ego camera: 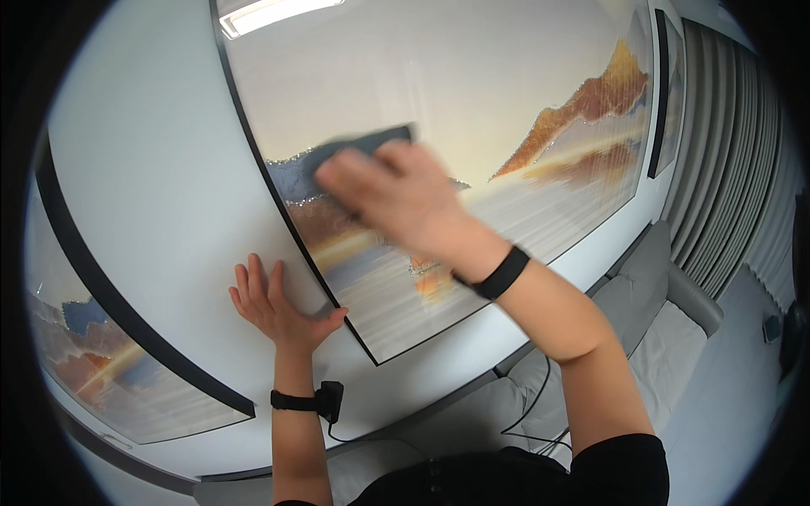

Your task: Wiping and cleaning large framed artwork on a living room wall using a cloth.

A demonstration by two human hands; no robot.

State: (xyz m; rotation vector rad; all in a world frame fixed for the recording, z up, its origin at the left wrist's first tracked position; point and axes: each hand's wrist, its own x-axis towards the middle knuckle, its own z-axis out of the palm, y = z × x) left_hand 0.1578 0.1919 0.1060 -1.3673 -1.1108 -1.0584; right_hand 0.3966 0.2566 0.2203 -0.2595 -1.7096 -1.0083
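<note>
A large framed landscape picture (443,76) with a thin black frame hangs on the white wall. My right hand (398,190), blurred, holds a dark grey cloth (370,140) against the picture's glossy surface, over the blue and brown hills at its left. My left hand (285,310) is spread on the wall beside the lower left of the frame, its thumb touching the frame's edge, and holds nothing. Each wrist wears a black band; a small black device (330,401) sits on the left one, with a cable running from it.
Below the picture stands a grey sofa (633,278) with pale seat cushions. A second framed picture (101,341) hangs at the left, a third (667,95) at the right beside grey curtains (715,145). Black cables (538,398) trail over the sofa.
</note>
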